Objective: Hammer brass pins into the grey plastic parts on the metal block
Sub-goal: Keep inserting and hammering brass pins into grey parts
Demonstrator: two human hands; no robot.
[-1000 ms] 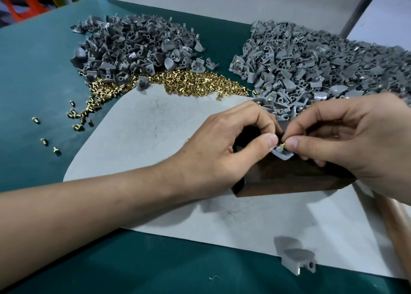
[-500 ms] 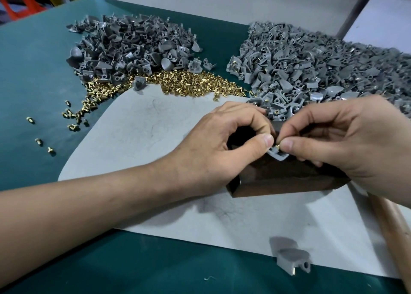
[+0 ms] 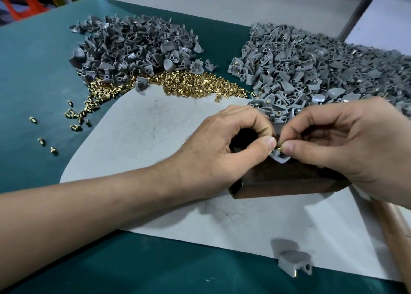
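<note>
A dark metal block [image 3: 287, 180] sits on a grey mat [image 3: 155, 142]. On its top lies a grey plastic part [image 3: 280, 158]. My left hand [image 3: 224, 151] pinches that part between thumb and curled fingers. My right hand [image 3: 347, 151] pinches a small brass pin [image 3: 279, 148] at the part, thumb and forefinger meeting right beside my left thumb. A heap of loose brass pins [image 3: 191, 86] lies at the mat's far edge. The hammer's wooden handle [image 3: 393, 231] shows at the right, under my right wrist; its head is out of sight.
A pile of grey parts [image 3: 133, 46] lies far left, and a bigger pile with pins showing [image 3: 322, 71] far right, reaching the block. One grey part with a pin [image 3: 293, 262] lies near the mat's front edge. Stray pins [image 3: 42, 141] dot the green table.
Both hands stay on the part atop the block with barely any shift. The view has drifted slightly.
</note>
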